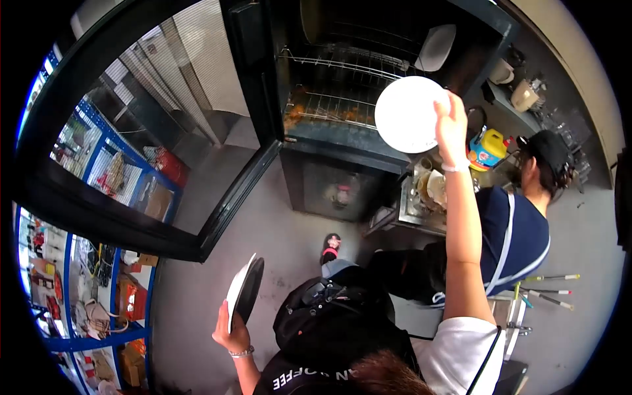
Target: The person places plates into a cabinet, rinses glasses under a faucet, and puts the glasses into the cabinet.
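My right hand (451,131) grips the edge of a round white plate (407,115), held up in front of the open cabinet (342,137). Wire racks (349,64) run across the cabinet's inside, and a white dish (437,49) stands tilted at its upper right. Low on the left, my left hand (232,334) is closed round the lower ends of a white plate (239,284) and a dark plate (250,289), held upright side by side.
The cabinet's glass door (214,234) hangs open at the left, near blue shelving (105,343). A co-worker (510,230) in a dark cap bends at the right beside a sink (411,204) with dishes. A yellow-and-blue jug (488,150) stands behind it.
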`<action>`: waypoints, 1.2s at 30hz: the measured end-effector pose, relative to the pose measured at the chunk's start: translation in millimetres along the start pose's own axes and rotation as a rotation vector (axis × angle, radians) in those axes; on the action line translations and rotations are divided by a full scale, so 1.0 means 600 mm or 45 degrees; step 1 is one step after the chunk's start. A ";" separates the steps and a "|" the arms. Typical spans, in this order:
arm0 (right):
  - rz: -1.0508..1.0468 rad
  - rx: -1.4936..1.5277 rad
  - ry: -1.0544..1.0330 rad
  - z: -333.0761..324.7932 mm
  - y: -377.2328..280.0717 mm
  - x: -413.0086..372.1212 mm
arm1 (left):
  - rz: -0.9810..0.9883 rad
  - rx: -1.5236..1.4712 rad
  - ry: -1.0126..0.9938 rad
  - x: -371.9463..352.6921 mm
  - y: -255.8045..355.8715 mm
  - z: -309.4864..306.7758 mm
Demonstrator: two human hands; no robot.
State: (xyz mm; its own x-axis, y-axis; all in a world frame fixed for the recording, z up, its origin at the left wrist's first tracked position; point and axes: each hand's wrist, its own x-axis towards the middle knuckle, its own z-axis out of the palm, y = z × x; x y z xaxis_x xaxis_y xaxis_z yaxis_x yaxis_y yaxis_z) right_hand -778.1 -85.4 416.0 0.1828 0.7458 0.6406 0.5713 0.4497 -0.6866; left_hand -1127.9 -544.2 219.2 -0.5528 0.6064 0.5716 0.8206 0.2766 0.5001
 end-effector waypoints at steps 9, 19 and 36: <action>-0.391 0.101 -0.096 0.214 0.093 0.309 | 0.176 -0.151 0.083 0.284 0.191 0.167; -1.293 -0.185 -0.857 0.487 0.058 0.498 | 0.100 -0.253 0.108 0.404 0.268 0.282; -1.902 -0.313 -0.703 0.638 0.089 0.568 | -0.104 -0.390 0.212 0.524 0.258 0.341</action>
State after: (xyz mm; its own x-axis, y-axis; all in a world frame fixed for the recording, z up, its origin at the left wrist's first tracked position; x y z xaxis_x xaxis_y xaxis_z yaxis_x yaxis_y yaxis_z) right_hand -991.6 381.0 466.3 -0.8927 -0.1639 0.4198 0.0832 0.8555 0.5111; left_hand -1145.0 -157.9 343.3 -0.6513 0.4545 0.6076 0.7054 0.0677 0.7055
